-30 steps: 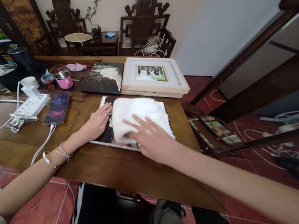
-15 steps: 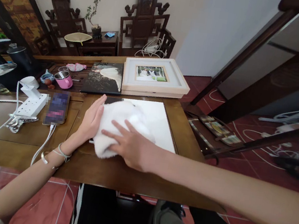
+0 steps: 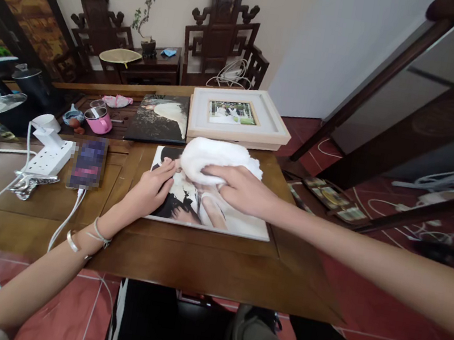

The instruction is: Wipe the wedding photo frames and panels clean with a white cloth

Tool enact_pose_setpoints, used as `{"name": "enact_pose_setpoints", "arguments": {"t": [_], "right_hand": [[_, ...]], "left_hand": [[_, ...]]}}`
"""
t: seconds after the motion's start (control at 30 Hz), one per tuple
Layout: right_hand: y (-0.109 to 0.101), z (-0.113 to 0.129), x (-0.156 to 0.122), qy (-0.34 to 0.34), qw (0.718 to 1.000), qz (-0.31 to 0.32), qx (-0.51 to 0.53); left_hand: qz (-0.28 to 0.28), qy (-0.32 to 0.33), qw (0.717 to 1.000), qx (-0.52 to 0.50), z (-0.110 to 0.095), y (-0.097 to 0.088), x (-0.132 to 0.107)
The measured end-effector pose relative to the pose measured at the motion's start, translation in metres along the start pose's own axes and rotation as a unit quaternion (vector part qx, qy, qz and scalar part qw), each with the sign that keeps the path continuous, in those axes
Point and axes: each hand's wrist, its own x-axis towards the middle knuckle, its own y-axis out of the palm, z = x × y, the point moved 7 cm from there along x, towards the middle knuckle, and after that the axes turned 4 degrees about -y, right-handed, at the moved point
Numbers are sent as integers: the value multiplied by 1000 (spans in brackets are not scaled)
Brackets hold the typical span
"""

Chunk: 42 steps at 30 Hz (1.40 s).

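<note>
My left hand point(image 3: 150, 189) lay flat with loose fingers on the near left edge of the photo print point(image 3: 209, 201), pinning it to the wooden table point(image 3: 195, 262). My right hand point(image 3: 241, 189) was closed around the white cloth point(image 3: 215, 159). Half a second before, the cloth covered the near left corner; now it sat bunched at the far edge, leaving the glossy picture bare, which suggested the wiping had crossed most of it. Beyond stood a framed photo point(image 3: 235, 115).

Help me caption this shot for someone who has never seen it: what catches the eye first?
The right hand presses a bunched white cloth onto the far part of a large glossy photo print lying mid-table, while the left hand rests on its left edge. Just behind sits a pale framed photo.
</note>
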Motion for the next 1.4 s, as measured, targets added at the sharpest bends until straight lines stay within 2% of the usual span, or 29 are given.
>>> {"name": "enact_pose_setpoints", "arguments": {"t": [0.1,0.2,0.3,0.4,0.53,0.7,0.77,0.9,1.0,1.07,1.17,1.3,1.4], "right_hand": [[3,6,27,-3,998,-10,55],[11,18,53,-23,997,13,68],[18,30,75,-73,995,35,59],[23,42,87,-121,991,57,32],[18,42,84,-95,991,88,-12],[0,8,55,-53,991,115,-35],[-11,-16,39,-49,992,101,-55],[-26,-67,9,2,993,74,-87],[-25,-78,-12,-1,992,69,-109],[-17,-69,-27,-21,988,59,-143],[0,-38,-51,-72,978,54,-190],[21,19,-80,-183,963,81,-183],[24,43,-86,-210,959,105,-162]], "left_hand": [[-4,3,1000,-4,-5,-3,0],[-7,-5,1000,3,-7,-5,1],[-10,-6,1000,7,-7,-6,2],[-11,-4,1000,6,-6,-6,1],[-12,-3,1000,5,-2,-5,0],[-14,6,1000,-4,3,-3,-2],[-11,1,1000,0,5,-2,-2],[-7,-12,1000,5,6,-2,-3],[-16,-10,1000,3,5,-3,-3],[-21,-11,1000,0,5,-3,-2],[-19,-15,1000,2,7,-2,-2],[-13,-21,1000,6,8,1,-1],[-17,-38,999,0,9,1,-2]]}}
